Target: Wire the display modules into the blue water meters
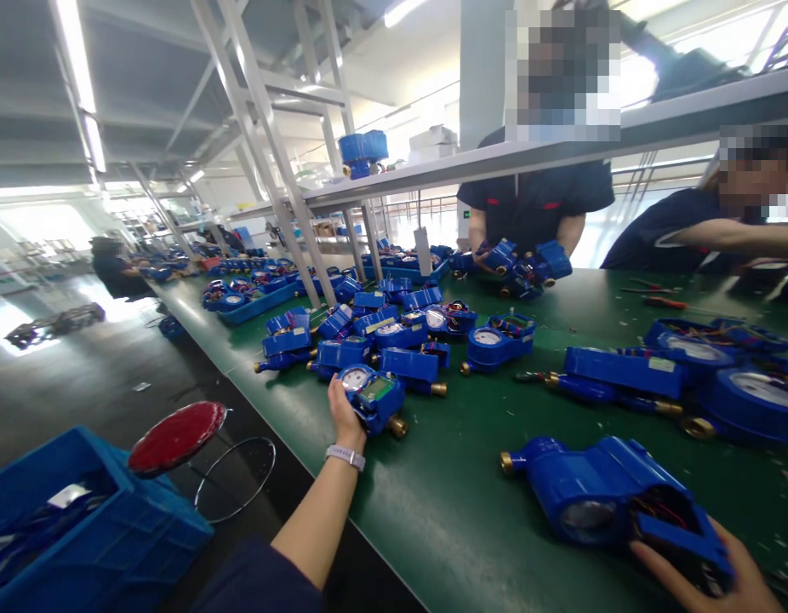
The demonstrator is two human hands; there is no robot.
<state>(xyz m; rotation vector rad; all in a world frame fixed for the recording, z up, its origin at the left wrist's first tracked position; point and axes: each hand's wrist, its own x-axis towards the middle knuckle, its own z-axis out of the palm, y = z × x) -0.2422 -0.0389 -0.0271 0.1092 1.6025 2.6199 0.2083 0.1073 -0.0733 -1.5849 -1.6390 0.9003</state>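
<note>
My left hand is closed on the side of a blue water meter with a round white dial, a green circuit board and a brass threaded end. It is at the near edge of a heap of similar blue meters. At the lower right, my right hand grips the end of a larger-looking blue water meter. That meter is tilted, its dial facing down toward me, and wires show inside its open housing. My right fingers are partly hidden behind the housing.
Both meters are over a green bench. More meters lie at the right, with a screwdriver behind. A shelf spans above. Across the bench, one person holds meters. A red stool and blue crate stand left.
</note>
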